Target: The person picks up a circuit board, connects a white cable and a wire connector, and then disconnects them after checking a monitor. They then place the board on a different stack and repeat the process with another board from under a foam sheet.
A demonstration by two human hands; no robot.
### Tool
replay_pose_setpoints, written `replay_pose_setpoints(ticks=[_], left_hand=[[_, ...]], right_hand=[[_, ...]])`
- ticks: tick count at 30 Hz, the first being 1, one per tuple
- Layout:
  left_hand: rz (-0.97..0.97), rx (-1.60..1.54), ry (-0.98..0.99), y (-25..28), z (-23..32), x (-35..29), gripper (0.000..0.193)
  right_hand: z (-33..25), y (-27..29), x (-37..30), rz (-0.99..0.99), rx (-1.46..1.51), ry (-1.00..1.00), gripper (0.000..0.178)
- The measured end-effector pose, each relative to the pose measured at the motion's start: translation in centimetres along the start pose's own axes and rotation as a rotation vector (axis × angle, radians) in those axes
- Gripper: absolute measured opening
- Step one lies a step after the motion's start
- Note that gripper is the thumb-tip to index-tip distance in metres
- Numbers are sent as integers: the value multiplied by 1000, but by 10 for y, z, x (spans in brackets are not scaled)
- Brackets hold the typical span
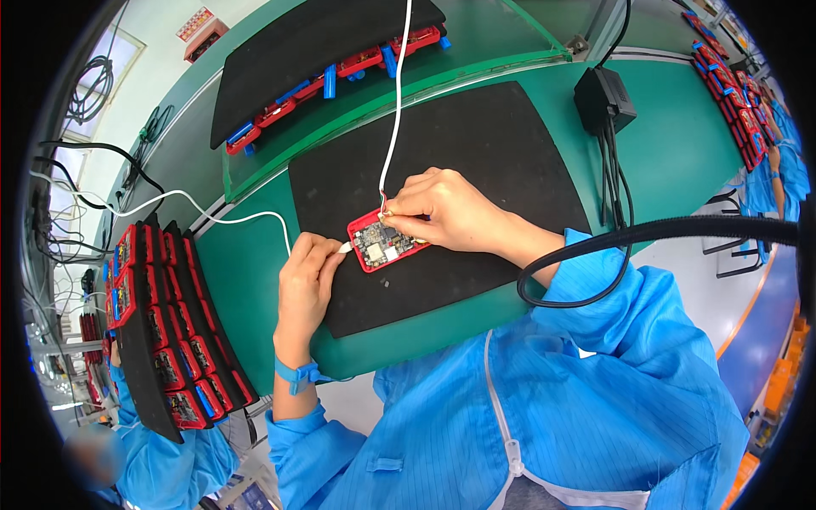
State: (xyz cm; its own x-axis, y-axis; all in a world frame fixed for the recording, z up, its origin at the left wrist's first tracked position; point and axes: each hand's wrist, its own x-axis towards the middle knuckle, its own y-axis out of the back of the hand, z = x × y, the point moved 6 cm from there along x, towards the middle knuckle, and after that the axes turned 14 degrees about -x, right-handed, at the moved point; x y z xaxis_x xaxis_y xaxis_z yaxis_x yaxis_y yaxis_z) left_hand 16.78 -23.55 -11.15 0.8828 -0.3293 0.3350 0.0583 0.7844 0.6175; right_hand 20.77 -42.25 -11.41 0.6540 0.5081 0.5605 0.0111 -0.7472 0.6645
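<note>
A green circuit board (375,243) lies in a shallow red case (371,269) on a black mat (484,136). My left hand (308,276) is closed on a white cable plug (345,247), held against the case's left end. A white cable (191,197) runs from the left towards this hand. My right hand (442,208) reaches over the board's right part, its thumb and forefinger pinched on the thin wire ends of another white cable (396,115) hanging from above. The fingertips hide where those wires meet the board. Small dark bits (385,282) lie below the case.
Stacked black trays (144,365) of red cases stand at left. A black shelf mat (297,51) holds more red cases and blue cylinders. At right are a black box (603,100) with cables and a thick black cable (680,226) crossing my right sleeve. Other people sit on both sides.
</note>
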Motion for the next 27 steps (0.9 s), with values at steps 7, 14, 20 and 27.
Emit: replay_pose_setpoints(ticks=[7,14,20,27], left_hand=[[7,-3,19,0,1,-3,11],[32,-27,-17,0,-2,-2,10],[-5,-23,-48,2,-2,0,12],[2,-47,-12,2,2,-1,19]], right_hand=[[0,0,0,-56,-2,-51,10],[-1,2,-1,-7,-13,-31,12],[-2,2,0,4,12,-37,8],[0,5,-3,0,19,-42,8]])
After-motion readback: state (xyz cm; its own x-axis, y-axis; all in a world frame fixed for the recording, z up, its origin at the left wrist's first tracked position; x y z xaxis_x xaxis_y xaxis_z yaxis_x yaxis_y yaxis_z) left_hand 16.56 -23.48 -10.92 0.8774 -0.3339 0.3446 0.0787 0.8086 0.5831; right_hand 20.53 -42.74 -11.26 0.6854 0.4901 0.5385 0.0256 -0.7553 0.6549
